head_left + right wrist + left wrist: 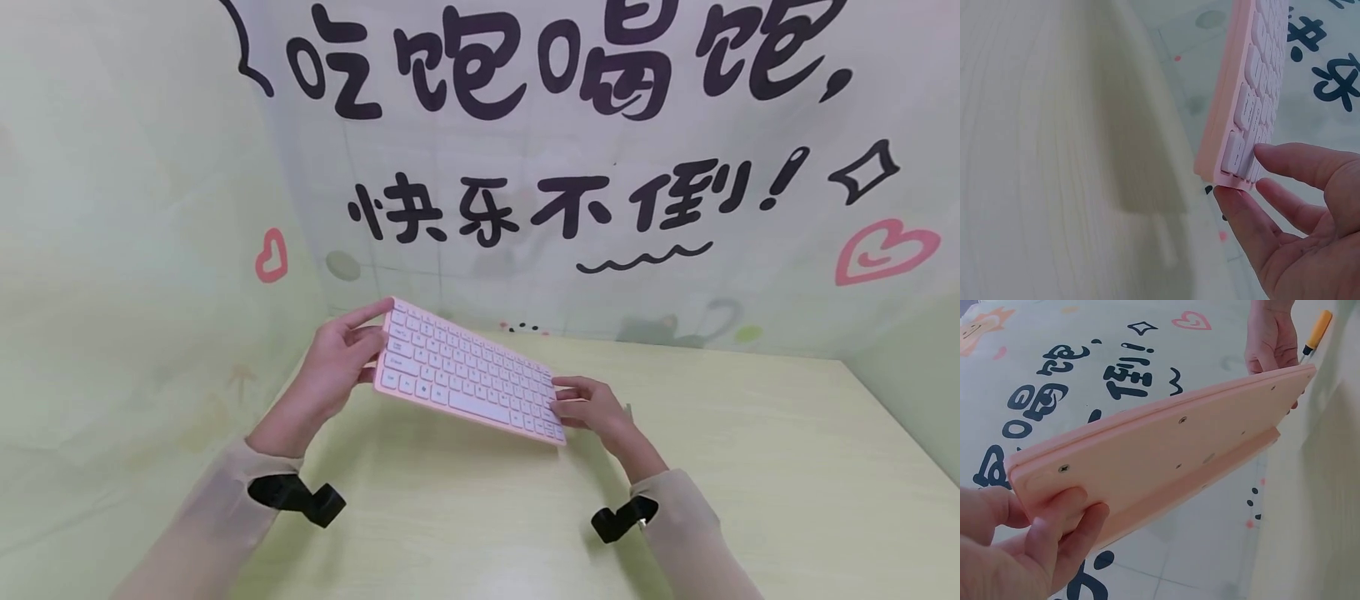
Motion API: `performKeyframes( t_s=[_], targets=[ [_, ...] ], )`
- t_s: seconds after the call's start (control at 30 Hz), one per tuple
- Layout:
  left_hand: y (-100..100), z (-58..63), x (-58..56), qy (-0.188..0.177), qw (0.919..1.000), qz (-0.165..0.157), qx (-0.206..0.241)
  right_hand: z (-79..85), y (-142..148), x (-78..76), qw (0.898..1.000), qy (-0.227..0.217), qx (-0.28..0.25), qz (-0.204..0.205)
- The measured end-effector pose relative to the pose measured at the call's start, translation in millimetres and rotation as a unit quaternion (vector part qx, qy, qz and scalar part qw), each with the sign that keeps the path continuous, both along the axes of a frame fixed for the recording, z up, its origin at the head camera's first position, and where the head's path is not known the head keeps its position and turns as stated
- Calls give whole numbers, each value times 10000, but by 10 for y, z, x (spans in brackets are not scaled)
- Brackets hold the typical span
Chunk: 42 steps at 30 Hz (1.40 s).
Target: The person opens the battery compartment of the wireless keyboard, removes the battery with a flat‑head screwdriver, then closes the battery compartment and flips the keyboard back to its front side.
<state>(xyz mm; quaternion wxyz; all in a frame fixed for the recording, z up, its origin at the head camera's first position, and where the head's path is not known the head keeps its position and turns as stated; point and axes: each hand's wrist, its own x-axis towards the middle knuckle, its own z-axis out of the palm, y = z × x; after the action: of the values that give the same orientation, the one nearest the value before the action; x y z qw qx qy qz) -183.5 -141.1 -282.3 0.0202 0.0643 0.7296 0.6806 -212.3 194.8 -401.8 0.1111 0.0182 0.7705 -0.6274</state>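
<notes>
A pink keyboard (465, 371) with white keys is held up off the table, tilted so its left end is higher. At that end my left hand (341, 358) grips it, with fingers (1075, 512) against the pink underside in the left wrist view. Small screws dot this underside, and a raised ridge runs along it. My right hand (596, 408) pinches the lower right end. In the right wrist view its thumb lies by the keys and a finger (1244, 219) touches the end edge.
An orange-handled tool (1319, 330) with a thin metal shaft, probably a screwdriver, shows beyond the right hand in the left wrist view. The pale wooden table (750, 467) meets a printed backdrop (480, 150) behind. Another cloth wall (135, 275) rises close on the left.
</notes>
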Motion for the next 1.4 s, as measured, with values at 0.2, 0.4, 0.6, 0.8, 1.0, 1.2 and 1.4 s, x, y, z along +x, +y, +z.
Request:
performKeyframes(
  t_s=[0.2,0.4,0.6,0.8,1.0,1.2,1.4],
  targets=[
    [28,112,65,-27,9999,4,-137,-12,-44,43,9998,131,126,54],
    [21,205,118,-21,9995,-18,-299,-25,-78,74,9984,281,431,223],
    [36,286,112,-8,9989,-103,-462,25,-99,122,9958,449,773,215],
    [44,355,107,19,9978,-189,-642,117,-130,182,9924,706,960,295],
    [47,420,132,80,9961,-153,-866,302,-243,295,9869,1166,747,831],
    [76,449,145,1,9958,-182,-901,498,-432,456,9797,1514,473,1222],
    [104,442,112,-46,9958,-191,-895,610,-633,563,9692,1950,436,1438]
  ],
)
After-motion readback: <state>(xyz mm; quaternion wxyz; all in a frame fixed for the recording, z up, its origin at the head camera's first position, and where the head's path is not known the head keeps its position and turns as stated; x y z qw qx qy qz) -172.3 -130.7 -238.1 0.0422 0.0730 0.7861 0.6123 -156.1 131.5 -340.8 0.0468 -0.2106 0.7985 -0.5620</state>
